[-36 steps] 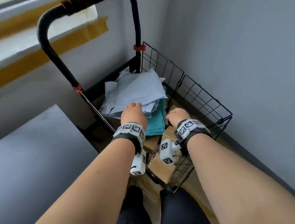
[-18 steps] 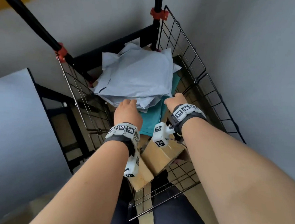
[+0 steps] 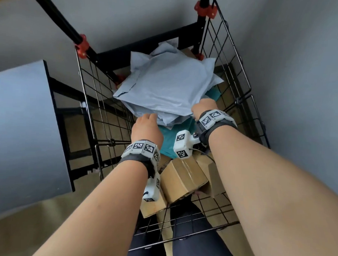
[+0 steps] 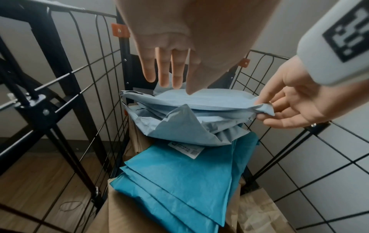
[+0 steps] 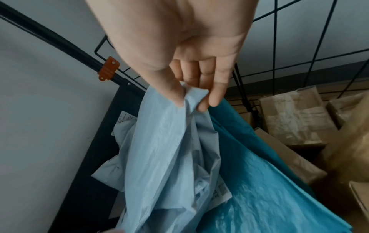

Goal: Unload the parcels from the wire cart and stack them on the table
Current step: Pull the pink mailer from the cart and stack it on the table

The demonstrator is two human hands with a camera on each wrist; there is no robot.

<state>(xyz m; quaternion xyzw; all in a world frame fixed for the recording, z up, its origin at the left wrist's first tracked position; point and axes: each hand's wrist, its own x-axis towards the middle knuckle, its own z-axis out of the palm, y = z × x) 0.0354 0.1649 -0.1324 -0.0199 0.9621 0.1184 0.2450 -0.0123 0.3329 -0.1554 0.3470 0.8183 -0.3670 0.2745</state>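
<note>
A black wire cart (image 3: 92,97) holds a heap of pale blue mailer bags (image 3: 166,85) (image 4: 199,100) (image 5: 165,141) over teal mailers (image 4: 179,178) (image 5: 259,181) and cardboard boxes (image 3: 183,178). My right hand (image 3: 203,108) (image 4: 265,110) (image 5: 191,102) pinches the near right corner of the top pale blue bag between thumb and fingers. My left hand (image 3: 148,123) (image 4: 169,82) hovers just above the bag's near left edge with straight fingers and holds nothing.
A grey table top (image 3: 18,133) with a black edge stands left of the cart. More taped cardboard boxes (image 5: 293,119) sit beyond the cart's right wire wall. Grey walls close in behind and to the right. My legs (image 3: 188,243) are at the cart's near end.
The view has tilted down over the cart. My right hand has moved forward and taken the pale blue bag's corner; my left hand has reached forward to the bag's near edge.
</note>
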